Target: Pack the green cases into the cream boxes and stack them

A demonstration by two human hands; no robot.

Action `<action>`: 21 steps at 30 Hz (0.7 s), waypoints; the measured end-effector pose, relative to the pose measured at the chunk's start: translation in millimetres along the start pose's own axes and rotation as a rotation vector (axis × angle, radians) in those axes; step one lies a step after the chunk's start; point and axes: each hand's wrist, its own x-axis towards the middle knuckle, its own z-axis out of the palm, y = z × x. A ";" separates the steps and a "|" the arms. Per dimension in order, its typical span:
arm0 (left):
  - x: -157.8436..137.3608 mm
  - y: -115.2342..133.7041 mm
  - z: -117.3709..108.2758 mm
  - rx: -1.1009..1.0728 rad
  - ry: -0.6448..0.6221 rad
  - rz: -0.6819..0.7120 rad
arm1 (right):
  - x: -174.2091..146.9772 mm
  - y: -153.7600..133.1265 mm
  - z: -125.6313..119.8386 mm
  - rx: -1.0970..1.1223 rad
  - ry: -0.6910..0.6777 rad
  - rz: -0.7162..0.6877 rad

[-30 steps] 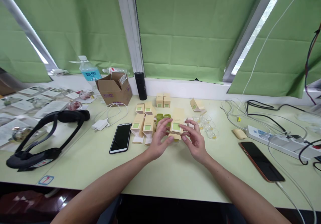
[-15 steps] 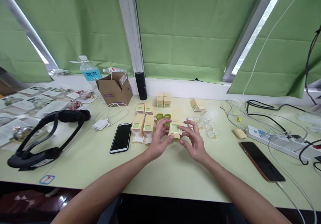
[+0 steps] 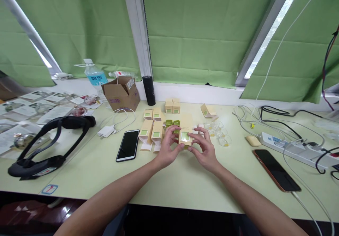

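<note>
Between my two hands is a small tan cardboard box [image 3: 185, 135] with a square window showing green. My left hand [image 3: 169, 145] grips its left side, fingers behind and thumb at the front edge. My right hand [image 3: 205, 147] holds its right side, with a fingertip at the window. Behind the box, partly hidden by my fingers, sit small green containers [image 3: 168, 123]. Left of my left hand stand two tan boxes with their flaps open, one being the open box [image 3: 157, 133]. Clear plastic pieces [image 3: 217, 128] lie right of my right hand.
Two closed boxes [image 3: 172, 106] stand at the back, and another tan box [image 3: 208, 111] lies to the right. A phone [image 3: 127, 145] rests at left, a second phone [image 3: 277, 170] at right beside a power strip [image 3: 291, 147]. A black headset [image 3: 50, 147] occupies the left.
My right hand has shifted slightly left, its thumb now closer in under the front of the box. Everything else looks the same.
</note>
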 end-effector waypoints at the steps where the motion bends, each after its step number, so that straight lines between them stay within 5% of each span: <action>1: 0.0 -0.3 -0.1 0.002 0.001 0.000 | 0.0 0.3 -0.1 0.002 -0.001 0.000; 21: -0.9 -1.3 -1.0 0.087 -0.007 0.040 | -1.3 0.3 3.7 -0.015 0.063 -0.024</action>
